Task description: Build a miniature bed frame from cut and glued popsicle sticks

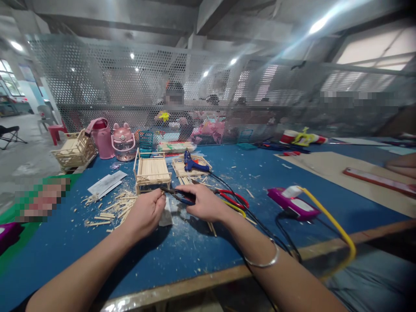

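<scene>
Gripping pliers [178,196] in the curled right hand [204,203] above the worktop [182,255], between stick frame [152,170] and front edge; holding the left hand [150,209] closed at plier tips, contents hidden; apparently trimming, calling next for steady alignment.

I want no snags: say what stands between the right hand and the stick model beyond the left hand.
The pliers in the right hand reach into the gap; the left hand is at their tip, in front of the stick model.
</scene>
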`<control>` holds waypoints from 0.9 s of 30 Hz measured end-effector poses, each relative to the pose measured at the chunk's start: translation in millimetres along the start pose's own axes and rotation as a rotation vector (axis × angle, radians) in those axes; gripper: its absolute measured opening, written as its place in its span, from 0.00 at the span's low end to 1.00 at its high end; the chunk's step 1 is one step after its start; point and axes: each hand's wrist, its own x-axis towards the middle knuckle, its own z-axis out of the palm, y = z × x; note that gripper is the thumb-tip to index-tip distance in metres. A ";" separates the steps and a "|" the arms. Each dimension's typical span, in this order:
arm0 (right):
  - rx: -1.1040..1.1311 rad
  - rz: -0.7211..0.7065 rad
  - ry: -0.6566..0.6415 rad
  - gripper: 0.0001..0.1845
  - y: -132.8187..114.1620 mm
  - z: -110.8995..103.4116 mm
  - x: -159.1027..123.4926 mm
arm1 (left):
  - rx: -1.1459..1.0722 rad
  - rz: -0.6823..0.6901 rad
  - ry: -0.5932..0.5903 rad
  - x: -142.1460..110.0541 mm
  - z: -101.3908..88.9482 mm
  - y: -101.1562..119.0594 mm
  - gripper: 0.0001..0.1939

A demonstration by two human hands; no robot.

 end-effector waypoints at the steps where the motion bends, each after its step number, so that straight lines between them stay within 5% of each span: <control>1: 0.015 0.006 -0.008 0.26 -0.6 0.2 -0.1 | -0.003 0.003 0.002 -0.1 0.2 0.1 0.15; 13: 0.174 0.038 0.020 0.19 -1.0 4.5 0.7 | -0.317 -0.109 0.119 -1.0 2.7 7.5 0.17; 23: 0.805 0.251 -0.324 0.16 -1.6 12.2 2.0 | -0.693 -0.190 0.040 1.9 -0.2 11.7 0.17; 27: 0.576 0.302 -0.312 0.22 -4.9 4.2 -0.1 | -0.629 -0.296 0.053 3.6 5.0 4.0 0.17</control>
